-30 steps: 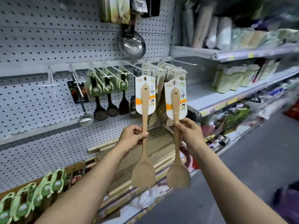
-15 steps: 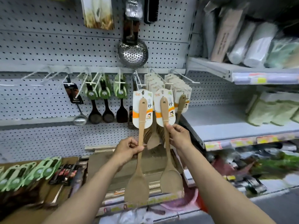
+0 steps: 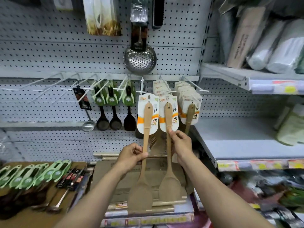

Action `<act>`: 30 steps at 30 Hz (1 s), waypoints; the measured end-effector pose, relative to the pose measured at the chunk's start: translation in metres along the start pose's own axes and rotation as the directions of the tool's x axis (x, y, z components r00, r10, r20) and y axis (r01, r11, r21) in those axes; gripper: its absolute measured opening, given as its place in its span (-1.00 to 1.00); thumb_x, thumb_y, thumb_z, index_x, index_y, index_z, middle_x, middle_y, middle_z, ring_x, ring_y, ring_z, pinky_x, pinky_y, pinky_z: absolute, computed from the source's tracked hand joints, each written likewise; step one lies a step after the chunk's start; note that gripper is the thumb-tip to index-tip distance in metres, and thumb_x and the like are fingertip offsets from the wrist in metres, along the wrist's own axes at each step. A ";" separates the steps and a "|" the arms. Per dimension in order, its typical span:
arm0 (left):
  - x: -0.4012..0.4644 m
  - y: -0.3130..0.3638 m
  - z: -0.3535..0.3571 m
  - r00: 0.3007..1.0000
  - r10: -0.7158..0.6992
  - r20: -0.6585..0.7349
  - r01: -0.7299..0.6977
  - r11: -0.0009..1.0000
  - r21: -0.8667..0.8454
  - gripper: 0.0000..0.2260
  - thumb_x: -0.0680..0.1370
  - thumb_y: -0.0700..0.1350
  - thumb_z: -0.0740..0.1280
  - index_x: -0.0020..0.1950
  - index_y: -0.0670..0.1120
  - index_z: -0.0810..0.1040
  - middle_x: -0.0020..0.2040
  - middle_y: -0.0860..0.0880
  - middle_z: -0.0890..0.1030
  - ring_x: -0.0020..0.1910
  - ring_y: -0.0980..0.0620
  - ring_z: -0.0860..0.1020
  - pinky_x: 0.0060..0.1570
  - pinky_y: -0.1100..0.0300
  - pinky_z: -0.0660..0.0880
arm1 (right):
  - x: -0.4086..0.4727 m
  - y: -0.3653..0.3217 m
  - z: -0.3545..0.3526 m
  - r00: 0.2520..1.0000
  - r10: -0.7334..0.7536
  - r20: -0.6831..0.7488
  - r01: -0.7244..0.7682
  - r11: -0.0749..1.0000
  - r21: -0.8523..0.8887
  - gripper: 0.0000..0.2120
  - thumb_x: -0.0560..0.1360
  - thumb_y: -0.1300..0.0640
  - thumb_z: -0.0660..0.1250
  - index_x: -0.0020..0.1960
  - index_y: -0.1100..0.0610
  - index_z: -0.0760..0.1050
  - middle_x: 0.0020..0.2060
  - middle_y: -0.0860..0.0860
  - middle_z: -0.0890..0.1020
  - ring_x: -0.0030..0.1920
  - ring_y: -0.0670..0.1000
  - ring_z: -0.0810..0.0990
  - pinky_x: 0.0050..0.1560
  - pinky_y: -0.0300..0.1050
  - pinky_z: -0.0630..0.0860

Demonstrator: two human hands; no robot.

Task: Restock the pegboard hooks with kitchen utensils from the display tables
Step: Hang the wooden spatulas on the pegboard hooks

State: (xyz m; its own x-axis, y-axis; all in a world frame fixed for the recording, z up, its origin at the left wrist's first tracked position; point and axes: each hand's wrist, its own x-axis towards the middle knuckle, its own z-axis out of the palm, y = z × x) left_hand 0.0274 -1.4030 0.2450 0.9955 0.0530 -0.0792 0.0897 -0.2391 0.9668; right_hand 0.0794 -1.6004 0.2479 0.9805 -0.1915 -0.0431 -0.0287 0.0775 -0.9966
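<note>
Head view: two wooden spatulas were held upright, blades down, in front of the pegboard (image 3: 65, 51) at the centre of the frame. The left spatula (image 3: 144, 155) was gripped by the left hand (image 3: 131, 157), whose fingers were curled round the middle of its handle; its white and orange card (image 3: 147, 112) was raised to just below the tip of a white hook (image 3: 141, 87). The right spatula (image 3: 169, 155) was pinched at the upper handle by the right hand (image 3: 181, 145), thumb and fingertips closed on the wood, with its card lying in front of a hook already loaded with similar cards. Whether either card was threaded on a hook could not be told. Just right of these, a further row of carded spatulas (image 3: 189, 102) was hung. Left of centre, three dark spoons in green cards (image 3: 113, 97) and a steel ladle (image 3: 88, 125) were hung on hooks, and several bare hooks were seen further left. A perforated steel skimmer (image 3: 139, 60) was hung above the centre. At the lower left, green-carded utensils (image 3: 32, 175) were laid on a display table (image 3: 79, 163), and grey shelves (image 3: 246, 140) were seen at the right
</note>
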 end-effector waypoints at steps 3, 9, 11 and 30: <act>0.007 -0.002 0.003 1.000 0.015 -0.004 -0.015 1.000 -0.003 -0.84 0.45 -0.24 0.49 -0.11 -0.23 0.53 -0.25 -0.08 0.62 -0.26 -0.01 0.64 -0.14 0.02 0.62 | 0.017 0.001 0.001 1.000 0.027 0.015 -0.027 0.999 -0.019 -0.70 0.50 -0.14 0.43 -0.17 0.10 0.65 -0.31 -0.01 0.66 -0.22 0.02 0.60 -0.09 -0.01 0.56; 0.018 0.002 0.004 1.000 0.025 -0.009 -0.025 0.999 -0.020 -0.85 0.45 -0.24 0.49 -0.12 -0.21 0.53 -0.23 -0.11 0.62 -0.24 -0.06 0.66 -0.11 -0.05 0.63 | 0.049 -0.007 0.014 0.997 0.066 0.035 -0.066 0.998 -0.013 -0.76 0.53 -0.07 0.42 -0.16 0.09 0.64 -0.28 -0.01 0.69 -0.25 -0.03 0.64 -0.20 -0.14 0.57; 0.020 0.001 0.004 1.000 0.024 -0.017 -0.024 0.999 -0.024 -0.85 0.45 -0.25 0.49 -0.12 -0.22 0.53 -0.24 -0.10 0.62 -0.24 -0.05 0.66 -0.08 -0.11 0.61 | 0.054 -0.009 0.016 0.997 0.070 0.039 -0.070 0.997 -0.011 -0.77 0.53 -0.05 0.42 -0.17 0.09 0.63 -0.27 0.01 0.69 -0.24 -0.02 0.63 -0.24 -0.17 0.55; 0.024 -0.015 0.030 0.998 0.016 0.059 -0.013 0.999 -0.049 -0.83 0.44 -0.27 0.50 -0.19 -0.14 0.52 -0.25 -0.12 0.58 -0.22 -0.10 0.61 -0.06 -0.11 0.60 | 0.038 -0.042 0.011 0.993 -0.116 0.039 0.116 0.993 0.000 -0.66 0.53 -0.23 0.32 -0.03 0.02 0.66 -0.07 -0.06 0.74 0.08 -0.03 0.66 0.16 -0.02 0.53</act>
State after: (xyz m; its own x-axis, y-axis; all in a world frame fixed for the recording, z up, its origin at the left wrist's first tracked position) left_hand 0.0505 -1.4275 0.2214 0.9969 -0.0081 -0.0780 0.0750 -0.1920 0.9785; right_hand 0.1199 -1.6003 0.2888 0.9840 -0.1612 0.0752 0.0849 0.0543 -0.9949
